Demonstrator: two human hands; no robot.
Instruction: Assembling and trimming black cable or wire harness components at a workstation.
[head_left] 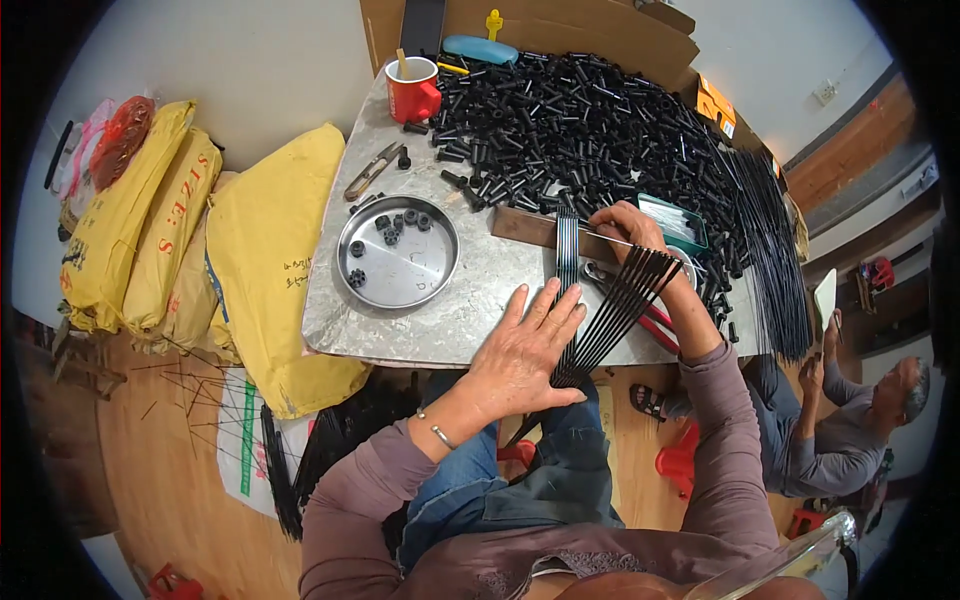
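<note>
Where a grey table [445, 335] bears a heap of black pieces [575, 125], thin black rods [622, 325] fan over its near edge. The left hand [525, 350] lies spread wide across them; whether the curled right hand [630, 225], at a wooden block [522, 227], grips a rod, I cannot tell.

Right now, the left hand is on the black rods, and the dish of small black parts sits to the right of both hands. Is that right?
Not quite. The head view shows the dish of small black parts to the left of both the left hand and right hand. The left hand is indeed on the black rods.
</note>
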